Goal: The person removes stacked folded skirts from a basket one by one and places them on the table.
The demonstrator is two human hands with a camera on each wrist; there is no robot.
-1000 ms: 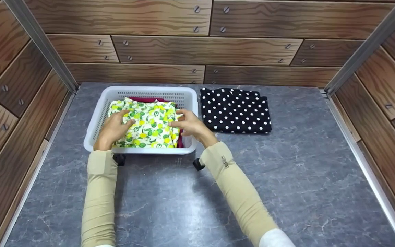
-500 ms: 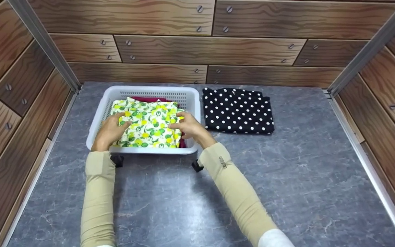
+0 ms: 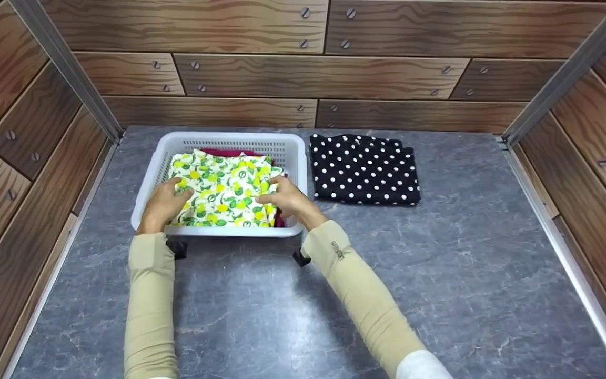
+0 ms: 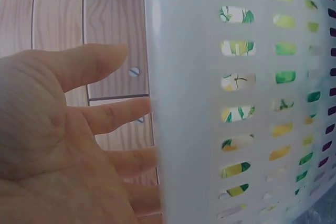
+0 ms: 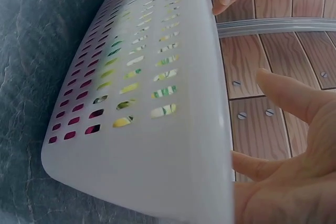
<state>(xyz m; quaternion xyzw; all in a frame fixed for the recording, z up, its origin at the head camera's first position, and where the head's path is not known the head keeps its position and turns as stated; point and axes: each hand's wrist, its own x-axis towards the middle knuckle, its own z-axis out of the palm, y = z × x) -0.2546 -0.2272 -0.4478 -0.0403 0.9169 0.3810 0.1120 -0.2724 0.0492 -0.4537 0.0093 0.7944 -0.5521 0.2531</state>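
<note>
A folded cloth printed with lemons and green leaves lies on top in a white plastic basket. Dark red fabric shows beneath its back and right edges. My left hand is over the cloth's left edge, its fingertips reaching inside the basket. In the left wrist view, that hand's fingers are spread and extend behind the rim. Over the cloth's right edge is my right hand, thumb apart from the fingers. The right wrist view shows its fingers spread, partly hidden by the basket wall.
A folded black cloth with white dots lies to the right of the basket on the grey marbled tabletop. Wood-patterned panels enclose the back and both sides, with metal rails at the corners.
Both hands have drawn slightly toward the person, and the left has also shifted left, uncovering more of the lemon-print cloth. The cloth and basket look the same.
</note>
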